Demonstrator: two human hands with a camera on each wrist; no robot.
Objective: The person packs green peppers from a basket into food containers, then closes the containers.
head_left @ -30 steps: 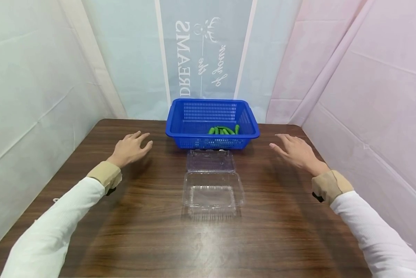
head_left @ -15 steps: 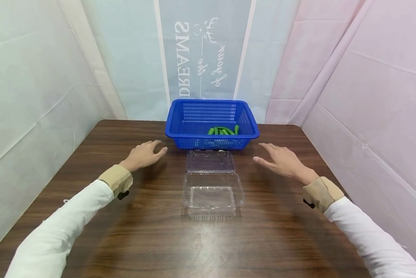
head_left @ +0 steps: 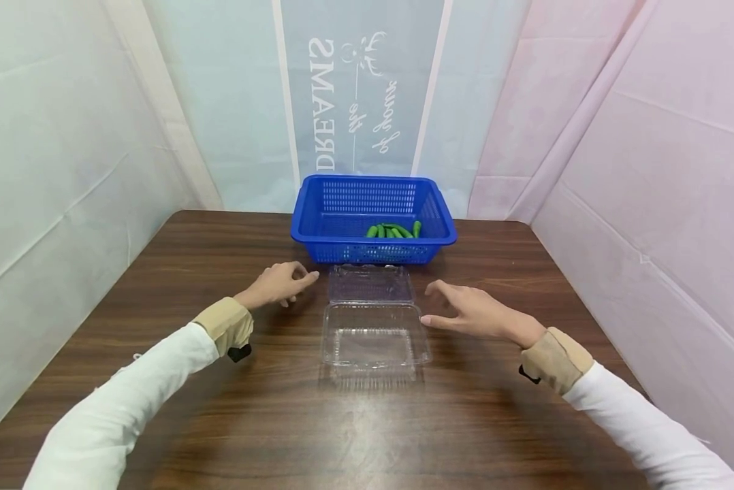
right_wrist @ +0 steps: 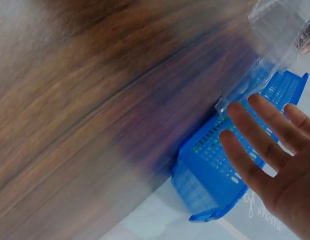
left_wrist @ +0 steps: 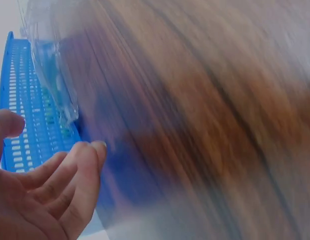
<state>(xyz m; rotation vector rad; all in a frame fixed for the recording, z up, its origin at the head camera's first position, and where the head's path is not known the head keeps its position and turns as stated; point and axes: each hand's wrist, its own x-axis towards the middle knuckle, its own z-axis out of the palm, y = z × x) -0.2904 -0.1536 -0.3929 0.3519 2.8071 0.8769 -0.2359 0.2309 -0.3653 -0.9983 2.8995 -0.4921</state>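
Observation:
A clear plastic clamshell container lies opened out on the brown table, its lid half toward the basket. Left of it hovers my left hand, fingers loosely bent and nothing in them. On the other side my right hand has its thumb tip right at the container's right rim; its fingers are relaxed and hold nothing. In the right wrist view that hand's fingers are spread out near the container and basket. Behind the container stands a blue plastic basket with several green chili peppers inside.
The wooden table reaches to a printed cloth backdrop behind the basket. Pale fabric walls close in both the left and right sides.
Both hands have moved inward and nearer the person, from wide apart to either side of the container. Their fingers have bent a little more. The container and basket have stayed put.

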